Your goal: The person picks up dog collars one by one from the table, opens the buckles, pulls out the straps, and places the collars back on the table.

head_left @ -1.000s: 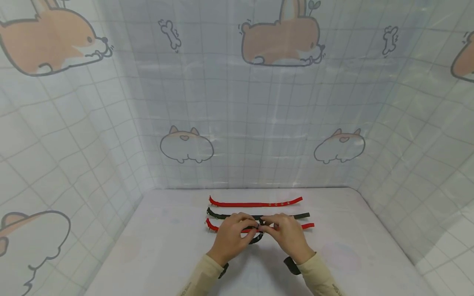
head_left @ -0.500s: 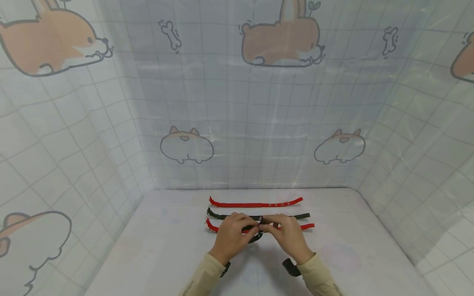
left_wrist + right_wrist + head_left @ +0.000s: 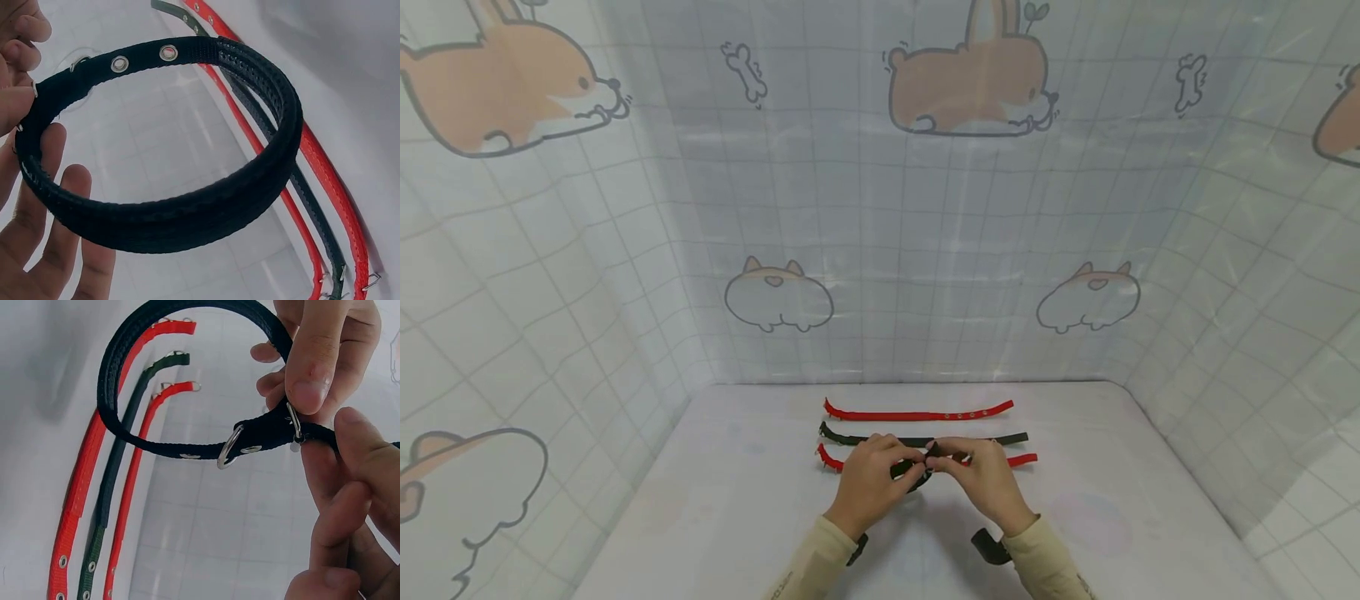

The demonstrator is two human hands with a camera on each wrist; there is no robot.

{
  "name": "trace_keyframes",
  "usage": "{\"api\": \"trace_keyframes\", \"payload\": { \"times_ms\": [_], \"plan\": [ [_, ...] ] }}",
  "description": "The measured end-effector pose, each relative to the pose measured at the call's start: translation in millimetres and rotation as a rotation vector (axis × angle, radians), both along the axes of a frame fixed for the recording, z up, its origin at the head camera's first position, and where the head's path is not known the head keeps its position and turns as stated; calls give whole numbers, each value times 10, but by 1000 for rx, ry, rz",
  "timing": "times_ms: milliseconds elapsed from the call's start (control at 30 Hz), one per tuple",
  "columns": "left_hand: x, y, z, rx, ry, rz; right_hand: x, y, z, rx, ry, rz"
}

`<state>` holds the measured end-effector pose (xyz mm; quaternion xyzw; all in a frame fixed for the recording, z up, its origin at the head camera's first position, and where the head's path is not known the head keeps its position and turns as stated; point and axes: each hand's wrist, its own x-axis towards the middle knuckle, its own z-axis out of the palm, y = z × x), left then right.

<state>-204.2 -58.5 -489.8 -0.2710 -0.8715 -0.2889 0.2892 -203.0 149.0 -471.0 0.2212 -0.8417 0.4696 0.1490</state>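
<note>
Both hands meet over the white table, working on a black dog collar (image 3: 169, 225) bent into a loop. My left hand (image 3: 872, 483) pinches it at the metal buckle (image 3: 294, 422), thumb laid on the band, as the right wrist view shows. The strap's tail passes through this buckle, and my right hand (image 3: 988, 483) grips that tail between thumb and fingers. A D-ring (image 3: 230, 450) hangs on the band beside the buckle. Along the strap, metal eyelets (image 3: 119, 64) show in the left wrist view. Fingers partly hide the tail.
Three collars lie straight across the table (image 3: 737, 500) beyond and below the hands: a far red collar (image 3: 887, 415), a dark green collar (image 3: 1011, 437) and a nearer red collar (image 3: 1025, 459). A curtain (image 3: 925, 208) printed with cartoon dogs encloses the back and sides.
Both hands have stayed nearly in place with small finger shifts. The dark strap at the right fingertips has tilted, and less of the loop shows below the hands.
</note>
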Motion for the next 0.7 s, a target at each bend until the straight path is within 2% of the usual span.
{"api": "trace_keyframes", "payload": {
  "times_ms": [433,567,700],
  "plan": [
    [-20,17,-27,-36,-42,5,1,26,-29,83,0,0],
    [-19,18,-39,-34,-56,-4,-2,36,-34,126,63,4],
    [-5,20,-54,-39,-58,-12,5,33,-46,237,146,-39]
  ]
}}
